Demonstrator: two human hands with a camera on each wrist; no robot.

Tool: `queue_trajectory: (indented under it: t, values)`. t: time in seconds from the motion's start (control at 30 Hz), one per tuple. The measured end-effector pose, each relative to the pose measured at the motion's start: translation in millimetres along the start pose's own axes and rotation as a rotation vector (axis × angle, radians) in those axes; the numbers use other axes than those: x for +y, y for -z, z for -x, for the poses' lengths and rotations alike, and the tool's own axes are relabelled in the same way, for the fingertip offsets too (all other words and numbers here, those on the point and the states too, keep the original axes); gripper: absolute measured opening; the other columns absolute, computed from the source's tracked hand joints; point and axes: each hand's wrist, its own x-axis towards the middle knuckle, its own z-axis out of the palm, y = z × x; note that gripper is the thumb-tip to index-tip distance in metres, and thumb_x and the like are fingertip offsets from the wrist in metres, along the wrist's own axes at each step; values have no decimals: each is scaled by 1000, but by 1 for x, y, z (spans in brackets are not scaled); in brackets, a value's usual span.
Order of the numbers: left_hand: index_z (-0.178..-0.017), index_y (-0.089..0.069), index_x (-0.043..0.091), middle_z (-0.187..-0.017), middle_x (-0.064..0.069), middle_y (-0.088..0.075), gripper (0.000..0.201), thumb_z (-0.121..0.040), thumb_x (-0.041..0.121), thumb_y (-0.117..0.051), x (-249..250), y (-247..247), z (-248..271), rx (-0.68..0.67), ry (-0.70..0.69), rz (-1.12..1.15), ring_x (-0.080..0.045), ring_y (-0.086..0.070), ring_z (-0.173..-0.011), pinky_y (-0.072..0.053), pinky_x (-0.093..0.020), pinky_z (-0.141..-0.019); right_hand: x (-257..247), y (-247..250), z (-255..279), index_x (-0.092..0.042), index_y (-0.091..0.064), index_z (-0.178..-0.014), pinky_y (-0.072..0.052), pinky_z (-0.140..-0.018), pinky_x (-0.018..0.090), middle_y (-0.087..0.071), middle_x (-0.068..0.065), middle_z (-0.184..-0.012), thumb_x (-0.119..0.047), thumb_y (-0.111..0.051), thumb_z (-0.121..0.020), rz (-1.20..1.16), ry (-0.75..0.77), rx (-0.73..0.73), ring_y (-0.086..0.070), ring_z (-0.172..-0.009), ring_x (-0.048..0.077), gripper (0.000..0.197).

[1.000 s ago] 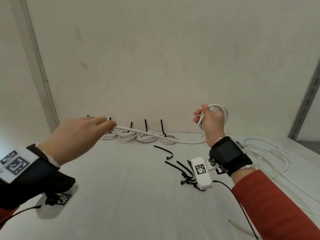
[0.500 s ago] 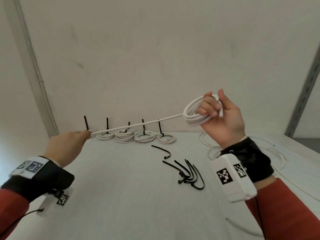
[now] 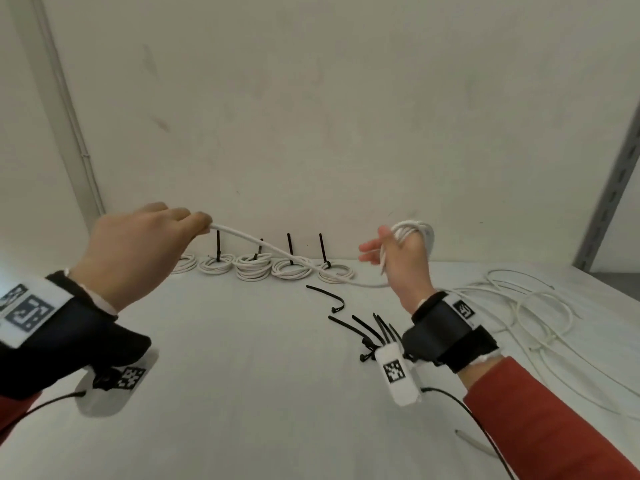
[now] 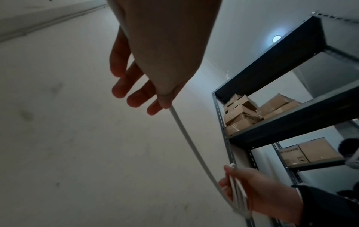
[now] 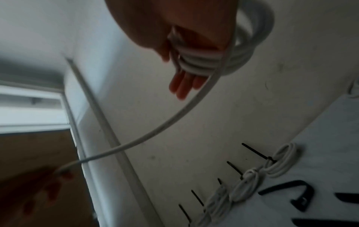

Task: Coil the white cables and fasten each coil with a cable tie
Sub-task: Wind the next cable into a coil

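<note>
In the head view the left hand (image 3: 138, 251) is now lifted above the table (image 3: 242, 375) and pinches the white cable (image 3: 270, 245) between thumb and fingertips. Half a second ago it was low, near the wall, and the line was stretched straight. The right hand (image 3: 405, 261) has turned its back to the camera and has come lower. The coil (image 3: 417, 230) is wound round it, and the free part now sags down over the finished coils (image 3: 287, 268) at the wall. Loose cable ties (image 3: 367, 329) lie just below this wrist, and more loose cables (image 3: 540, 306) wait at the right. In the left wrist view the left hand (image 4: 161, 53) grasps the white cable (image 4: 186, 138), which runs down to the right hand (image 4: 262, 198), where the thumb lies on the strands. In the right wrist view the right hand (image 5: 174, 30) has nearly straight fingers, with the coil (image 5: 242, 50) looped round them and held under the thumb. The white cable (image 5: 155, 133) leaves in a slack curve. I judge that one more turn is being laid on. The winding is not finished, and this coil has no tie yet.
</note>
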Motion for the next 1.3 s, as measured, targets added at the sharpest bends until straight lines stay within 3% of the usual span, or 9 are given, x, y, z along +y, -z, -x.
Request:
queue_trajectory:
  t: [0.17,0.3,0.47,0.57,0.67,0.8,0.93,1.07,1.3]
  values:
    - [-94,-65,15,-75,-4,-65,18,-80,6,-72,-13,1,-24,-13,-62,-61,-30,-59,-62,-27,-21,-43,-6,-8,33,-7,-55,-80,-57,-66,30,-73,10,-80,-22,-49,-99,484,26,-619,-67,-63,21,25]
    - [-94,-66,12,-77,-6,-67,9,-89,18,-62,-17,-10,-39,16,-61,-29,-32,-60,-65,-31,-26,-46,-18,-15,45,0,-59,-72,-42,-56,19,-66,8,-61,-35,-44,-100,689,49,-911,-55,-49,15,48]
    - [-96,-66,13,-86,-6,-70,13,-89,14,-55,-15,-31,-35,-94,-68,78,-32,-62,-72,-39,-33,-54,-45,-18,46,-20,-51,-61,-25,-45,29,-38,-7,-35,-47,-57,-87,319,-126,-1112,-30,-30,10,38]
    - [-100,-59,21,-93,1,-63,15,-95,18,-45,-5,-40,-21,-309,35,219,-28,-59,-80,-36,-31,-59,-53,-18,39,-26,-55,-48,-37,-54,33,-34,-10,-32,-35,-60,-80,49,-155,-1217,-32,-29,10,34]
    - [-90,-50,29,-81,4,-58,22,-96,39,-31,5,-46,1,-451,61,408,-18,-53,-71,-37,-32,-64,-50,-26,31,-21,-59,-57,-46,-59,27,-33,-9,-30,-32,-59,-84,-132,-220,-1231,-30,-28,8,30]
    - [-107,-55,35,-95,15,-61,28,-81,45,-52,10,-41,25,-584,193,790,-4,-56,-86,-41,-26,-78,-40,-41,25,-7,-58,-70,-37,-50,24,-31,-9,-29,-42,-69,-81,-305,-346,-1270,-28,-27,6,38]
    - [-130,-48,27,-118,13,-61,62,-73,48,-62,37,-14,24,-459,201,1382,-6,-57,-111,-46,-21,-90,-34,-67,32,-5,-58,-70,-36,-46,22,-30,-8,-28,-39,-64,-83,-289,-343,-1275,-26,-26,5,38]
    - [-109,-64,18,-91,12,-68,28,-82,21,-73,55,-13,13,-347,190,1373,0,-61,-84,-44,-14,-76,-33,-84,35,-6,-57,-71,-35,-44,22,-30,-8,-30,-49,-71,-78,-350,-288,-1259,-25,-26,5,46]
    - [-112,-65,17,-101,-7,-70,31,-86,33,-67,56,-29,1,-239,304,1678,-20,-65,-101,-50,-31,-93,-34,-78,35,2,-68,-93,-50,-57,37,-56,7,-53,-25,-79,-75,-111,45,-752,-52,-46,18,34]
